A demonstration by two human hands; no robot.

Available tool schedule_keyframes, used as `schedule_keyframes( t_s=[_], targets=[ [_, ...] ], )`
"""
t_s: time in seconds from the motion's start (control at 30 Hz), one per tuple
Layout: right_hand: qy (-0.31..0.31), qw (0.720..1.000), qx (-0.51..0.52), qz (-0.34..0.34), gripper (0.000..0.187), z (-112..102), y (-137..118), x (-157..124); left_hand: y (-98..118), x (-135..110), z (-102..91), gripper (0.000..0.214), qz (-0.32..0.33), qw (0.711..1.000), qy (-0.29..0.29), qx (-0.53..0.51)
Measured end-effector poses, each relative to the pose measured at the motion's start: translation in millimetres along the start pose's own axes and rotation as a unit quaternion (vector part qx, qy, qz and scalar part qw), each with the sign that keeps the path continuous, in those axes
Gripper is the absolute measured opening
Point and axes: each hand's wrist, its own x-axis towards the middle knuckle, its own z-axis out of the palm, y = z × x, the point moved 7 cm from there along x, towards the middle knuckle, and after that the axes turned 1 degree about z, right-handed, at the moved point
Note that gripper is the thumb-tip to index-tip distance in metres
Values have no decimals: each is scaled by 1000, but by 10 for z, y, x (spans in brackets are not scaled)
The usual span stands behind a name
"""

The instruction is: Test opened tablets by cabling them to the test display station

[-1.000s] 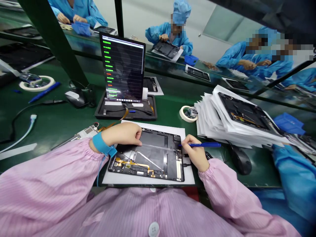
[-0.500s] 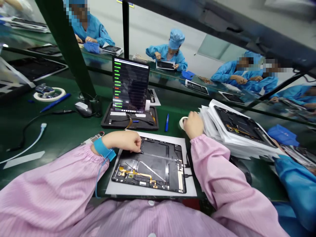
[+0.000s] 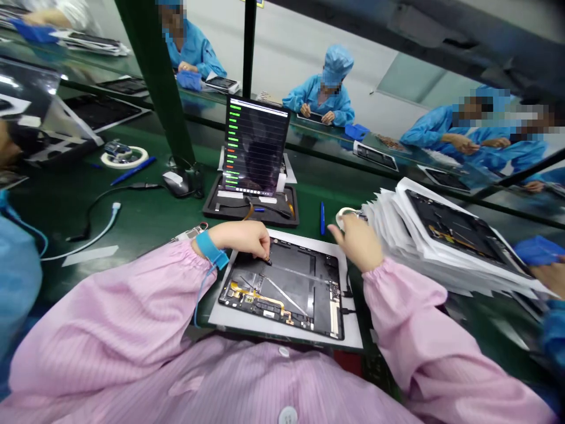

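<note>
An opened tablet (image 3: 295, 275) lies on a white paper sheet (image 3: 352, 337) in front of me, its dark inside, gold flex cable and boards showing. My left hand (image 3: 248, 237), wearing a blue wrist strap (image 3: 210, 249), is at the tablet's upper left. Its fingertips are pinched at a small dark bit too small to name, where a pale strip running across the tablet begins. Right of the tablet, my right hand (image 3: 358, 240) has its thumb spread from the fingers. Those fingers reach beside a white tape roll (image 3: 341, 215), partly hidden behind them.
A lit screen (image 3: 256, 147) stands in a black tray (image 3: 212, 209) behind the tablet. Nearby are a blue pen (image 3: 322, 219), a mouse (image 3: 176, 184) and another tape roll (image 3: 139, 162). Paper-layered tablets (image 3: 459, 229) are stacked at right. Co-workers in blue sit beyond and at both sides.
My view has turned left, so things appear shifted right. My right hand has loosened, its thumb now apart from the tape roll. The left hand stays pinched at the tablet.
</note>
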Motion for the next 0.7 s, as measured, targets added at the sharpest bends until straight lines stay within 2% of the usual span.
schedule_keyframes(
  t_s=[0.07, 0.17, 0.33, 0.57, 0.7],
  targets=[
    [-44, 994, 76, -65, 26, 95, -304, -131, -15, 4, -12, 18, 2, 1000, 4, -1],
    [-48, 984, 138, -99, 26, 218, -520, -215, -33, 10, -20, 18, 6, 1000, 2, -7],
    [-49, 974, 209, -74, 28, 376, -466, -150, -27, 4, -2, 21, 10, 1000, -16, -6],
    [-45, 975, 206, -76, 28, 388, -491, -158, 4, -19, -8, 21, -25, 1000, 14, 7],
    [-45, 971, 221, -82, 26, 380, -532, -157, 19, -3, 12, 20, -13, 1000, 17, -2]
  ],
)
